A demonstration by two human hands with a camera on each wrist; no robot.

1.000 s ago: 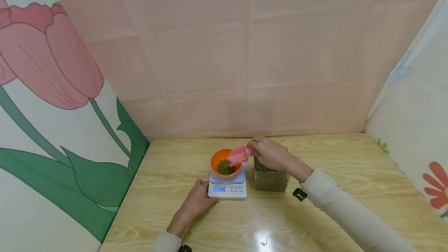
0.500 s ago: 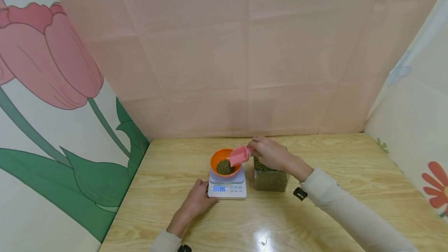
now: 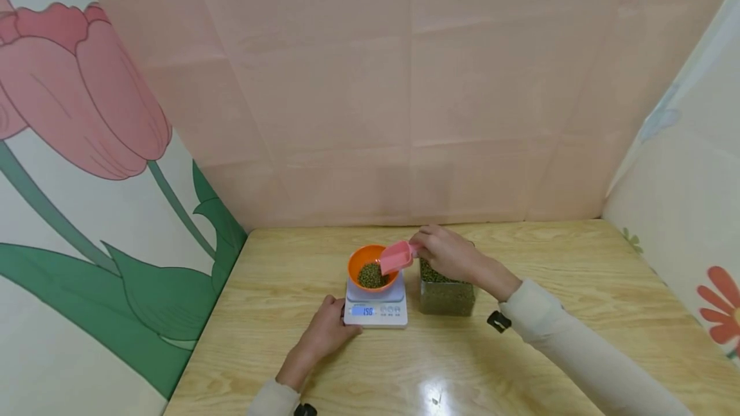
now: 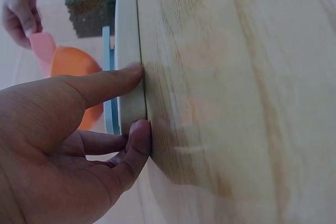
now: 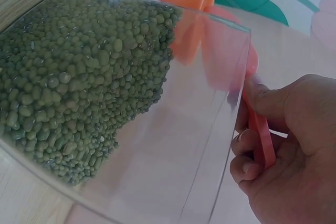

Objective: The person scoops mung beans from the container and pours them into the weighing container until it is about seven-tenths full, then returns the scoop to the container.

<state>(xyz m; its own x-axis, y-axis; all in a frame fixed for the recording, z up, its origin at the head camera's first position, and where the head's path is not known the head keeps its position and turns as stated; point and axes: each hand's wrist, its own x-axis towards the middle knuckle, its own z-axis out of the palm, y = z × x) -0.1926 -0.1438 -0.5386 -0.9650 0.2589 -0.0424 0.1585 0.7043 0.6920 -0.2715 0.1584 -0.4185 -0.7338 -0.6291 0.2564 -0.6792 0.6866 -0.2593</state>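
On the table a white digital kitchen scale (image 3: 393,321) bears an orange bowl (image 3: 356,260) with green mung beans (image 3: 372,277) in it. My left hand (image 3: 328,328) grips the scale's near left corner; the left wrist view shows the thumb on its front edge and curled fingers at its side (image 4: 128,103). In my right hand (image 3: 448,254) is the handle of a pink scoop (image 3: 396,258), tilted with its lip over the bowl. Close below that hand stands a clear container (image 3: 446,303) of mung beans; the right wrist view looks through its wall at the beans (image 5: 79,77).
The wood-grain table (image 3: 549,313) runs back to a pink sheet-covered wall (image 3: 324,95). A wall with a painted tulip (image 3: 87,95) borders the left, and a pale wall with a red flower (image 3: 719,307) the right.
The scoop has tipped and shifted very slightly to the right over the bowl. The digits on the scale's display have changed. My left hand stays at the scale's corner.
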